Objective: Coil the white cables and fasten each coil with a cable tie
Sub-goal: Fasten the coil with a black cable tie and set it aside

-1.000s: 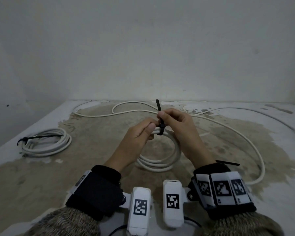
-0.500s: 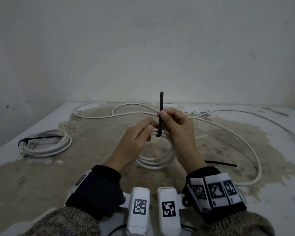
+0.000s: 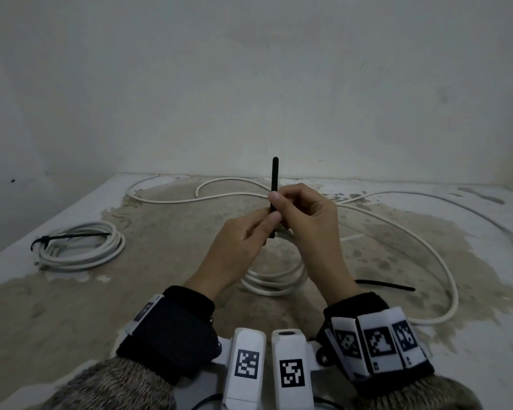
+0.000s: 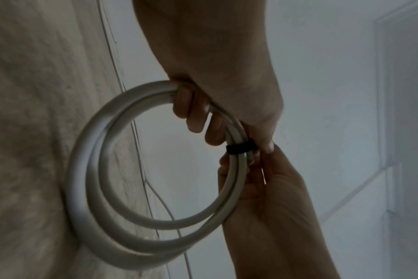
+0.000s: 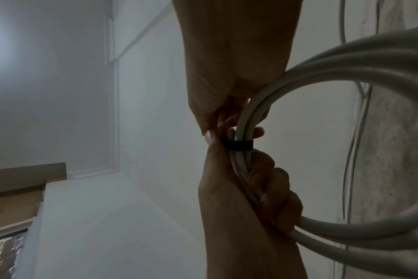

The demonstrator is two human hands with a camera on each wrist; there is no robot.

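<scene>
A white cable coil (image 3: 276, 279) hangs between my hands above the stained surface. My left hand (image 3: 264, 229) grips the coil's top strands, its fingers curled round them (image 4: 191, 111), its thumb against the tie. A black cable tie (image 3: 275, 176) circles the strands as a snug band (image 4: 240, 149) (image 5: 236, 145). Its tail stands straight up past my fingers. My right hand (image 3: 279, 202) pinches that tail just above the band. The tie's head is hidden behind my fingers.
A tied white coil (image 3: 80, 250) with a black tie lies at the left. A spare black tie (image 3: 385, 285) rests on the surface to the right. A loose white cable (image 3: 397, 238) snakes across the back and right. A wall stands close behind.
The tie's tail has come up much further above my fingers. Both hands have risen slightly with the coil.
</scene>
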